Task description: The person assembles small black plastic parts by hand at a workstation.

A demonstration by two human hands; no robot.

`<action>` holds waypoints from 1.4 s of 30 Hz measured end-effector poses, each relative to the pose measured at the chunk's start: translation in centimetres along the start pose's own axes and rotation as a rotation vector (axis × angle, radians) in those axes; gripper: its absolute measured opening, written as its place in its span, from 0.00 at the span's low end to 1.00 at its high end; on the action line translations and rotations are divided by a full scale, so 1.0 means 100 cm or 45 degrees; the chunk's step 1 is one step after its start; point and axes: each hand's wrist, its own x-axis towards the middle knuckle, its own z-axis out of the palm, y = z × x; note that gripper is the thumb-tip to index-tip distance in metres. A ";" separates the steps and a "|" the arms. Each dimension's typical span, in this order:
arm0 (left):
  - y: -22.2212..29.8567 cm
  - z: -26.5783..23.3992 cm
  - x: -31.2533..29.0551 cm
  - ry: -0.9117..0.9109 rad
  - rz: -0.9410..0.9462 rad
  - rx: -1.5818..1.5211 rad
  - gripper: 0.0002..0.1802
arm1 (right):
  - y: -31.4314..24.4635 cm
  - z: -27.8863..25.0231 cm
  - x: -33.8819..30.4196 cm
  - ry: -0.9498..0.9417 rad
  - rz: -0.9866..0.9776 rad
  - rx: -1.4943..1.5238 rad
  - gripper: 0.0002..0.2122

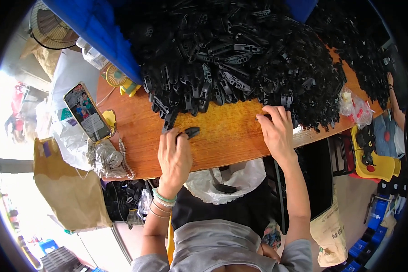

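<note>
A large heap of black molded plastic parts (pixel 204 72) covers the far side of the wooden table. My left hand (pixel 173 154), with bracelets at its wrist, is closed at the table's near side. Between its thumb and fingers is a black plastic part (pixel 193 132), one rounded end poking out to the right. Farther right, my right hand (pixel 279 133) is curled by the heap's near edge. A small dark piece shows at its fingertips, largely hidden by them.
On the left stand a phone (pixel 87 112), a small yellow fan (pixel 115 76) and a crumpled plastic bag (pixel 106 158). A blue bin (pixel 99 36) borders the heap. Below the table edge, a white sack (pixel 204 190) lies open at my lap. Another person's arm (pixel 395 106) shows at far right.
</note>
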 end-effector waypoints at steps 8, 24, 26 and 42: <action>0.017 0.001 -0.008 0.029 -0.253 -0.364 0.16 | -0.045 0.010 -0.012 0.119 0.900 1.702 0.08; 0.055 -0.024 0.003 -0.531 -0.838 -1.494 0.14 | -0.091 -0.019 -0.016 0.161 0.657 1.409 0.08; 0.056 -0.028 0.004 -0.563 -0.903 -1.565 0.13 | -0.094 -0.023 -0.018 0.190 0.662 1.295 0.08; 0.061 -0.030 0.000 -0.682 -0.869 -1.657 0.18 | -0.092 -0.031 -0.036 -0.060 0.811 1.320 0.13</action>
